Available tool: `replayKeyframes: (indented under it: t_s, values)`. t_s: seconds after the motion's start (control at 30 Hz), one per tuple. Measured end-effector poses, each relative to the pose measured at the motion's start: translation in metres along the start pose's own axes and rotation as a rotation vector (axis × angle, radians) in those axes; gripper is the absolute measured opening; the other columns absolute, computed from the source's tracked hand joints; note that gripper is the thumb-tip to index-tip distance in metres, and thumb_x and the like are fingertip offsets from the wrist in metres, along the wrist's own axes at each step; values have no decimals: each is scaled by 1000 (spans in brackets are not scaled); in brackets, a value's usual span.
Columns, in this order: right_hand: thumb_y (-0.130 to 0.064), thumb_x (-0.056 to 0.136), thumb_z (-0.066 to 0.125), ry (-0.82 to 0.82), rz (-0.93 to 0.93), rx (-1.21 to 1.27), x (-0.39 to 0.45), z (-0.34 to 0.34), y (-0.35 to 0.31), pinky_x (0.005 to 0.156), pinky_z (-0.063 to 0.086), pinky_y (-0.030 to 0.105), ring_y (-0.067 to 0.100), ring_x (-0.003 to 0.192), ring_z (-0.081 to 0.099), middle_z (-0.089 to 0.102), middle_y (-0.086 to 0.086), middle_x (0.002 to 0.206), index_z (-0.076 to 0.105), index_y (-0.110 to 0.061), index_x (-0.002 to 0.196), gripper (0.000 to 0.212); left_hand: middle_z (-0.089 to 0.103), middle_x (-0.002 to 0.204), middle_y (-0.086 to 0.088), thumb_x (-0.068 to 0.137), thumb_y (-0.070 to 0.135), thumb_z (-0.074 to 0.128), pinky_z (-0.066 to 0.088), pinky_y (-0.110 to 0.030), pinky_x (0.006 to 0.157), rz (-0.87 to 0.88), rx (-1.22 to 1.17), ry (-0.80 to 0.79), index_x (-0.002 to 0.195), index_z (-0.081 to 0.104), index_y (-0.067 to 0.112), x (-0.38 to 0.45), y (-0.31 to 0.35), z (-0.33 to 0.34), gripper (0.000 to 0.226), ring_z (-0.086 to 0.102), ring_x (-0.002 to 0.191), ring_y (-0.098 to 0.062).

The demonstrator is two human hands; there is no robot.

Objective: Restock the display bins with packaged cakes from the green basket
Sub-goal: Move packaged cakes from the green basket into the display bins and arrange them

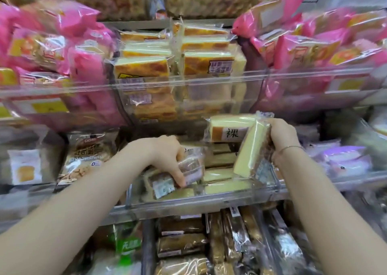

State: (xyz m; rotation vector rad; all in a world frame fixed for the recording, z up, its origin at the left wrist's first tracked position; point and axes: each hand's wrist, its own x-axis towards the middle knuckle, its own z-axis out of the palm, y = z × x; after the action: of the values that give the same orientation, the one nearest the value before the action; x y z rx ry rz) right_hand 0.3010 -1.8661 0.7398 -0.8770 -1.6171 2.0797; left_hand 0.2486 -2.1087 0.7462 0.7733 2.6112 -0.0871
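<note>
Clear bin (209,199) holds wrapped cakes (222,185); both hands grip packs inside.

1. Both forearms reach forward and up, bare, converging toward the middle.
2. Left hand (170,158) is palm down, fingers and thumb curled round a cake (184,173).
3. Right hand (281,137) is raised higher, fingers gripping a tilted cake pack (250,152); a thin bracelet (290,148) circles its wrist.

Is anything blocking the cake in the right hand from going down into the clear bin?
Nothing visible blocks it. The right hand holds the cake tilted over the clear bin; the packs below leave room.
</note>
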Motion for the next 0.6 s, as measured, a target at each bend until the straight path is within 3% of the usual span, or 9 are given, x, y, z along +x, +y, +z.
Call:
replayKeyframes:
  t_s: [0.07,0.1,0.13,0.2,0.27,0.37,0.43,0.5,0.6]
  values:
    - [-5,75,57,-47,-24,-29,5,5,-3,65,36,33,20,74,45,50,6,70,58,-7,74,2,38,143,-5,62,61,77,38,-42,104,21,107,-72,129,49,35,6,0,11,77,41,128,-27]
    - [-6,74,58,-75,-35,-62,7,7,-4,65,35,33,20,74,44,49,6,70,58,-7,74,1,25,152,-2,63,64,76,32,-42,109,29,32,-105,139,38,41,6,-3,12,88,31,137,-27]
    - [-7,72,60,-99,-40,-92,9,9,-3,65,35,33,21,74,43,48,8,70,59,-8,76,4,26,152,3,61,70,72,34,-37,107,41,-112,-98,140,35,43,4,-7,11,91,32,137,-22]
    - [-9,70,64,-151,-34,-126,11,11,0,64,37,34,22,70,45,50,11,72,61,-8,80,10,44,139,11,55,83,63,41,-25,94,48,-453,84,134,43,38,2,-15,4,93,46,124,-9]
    - [-15,67,68,-200,-15,-159,8,16,4,62,41,31,24,67,52,59,13,73,66,-5,78,15,52,132,13,50,86,63,46,-27,95,16,-689,276,136,40,32,3,-14,-1,103,54,116,-6]
    - [-26,56,70,-285,-14,-216,2,29,12,68,44,36,28,77,58,67,16,85,70,-1,84,37,51,132,16,57,68,75,48,-26,92,77,-717,433,140,36,35,10,7,7,97,55,111,-3]
    - [-32,56,72,-324,-5,-184,-1,35,18,73,46,39,26,76,59,65,11,76,69,-6,79,35,60,115,18,65,52,79,49,-14,72,94,-704,546,129,50,35,14,14,14,72,59,91,3]
    - [-39,72,70,-341,11,-100,-1,33,24,73,49,36,24,74,61,65,6,73,68,-11,85,31,64,100,18,68,46,80,49,-14,60,77,-754,569,121,58,35,12,7,18,58,61,78,4]
    - [-57,79,59,-240,-17,-1,0,23,29,74,54,39,21,75,63,64,4,79,63,-20,85,37,64,99,22,68,46,79,51,-19,67,35,-742,582,118,61,39,1,-10,24,54,60,83,7]
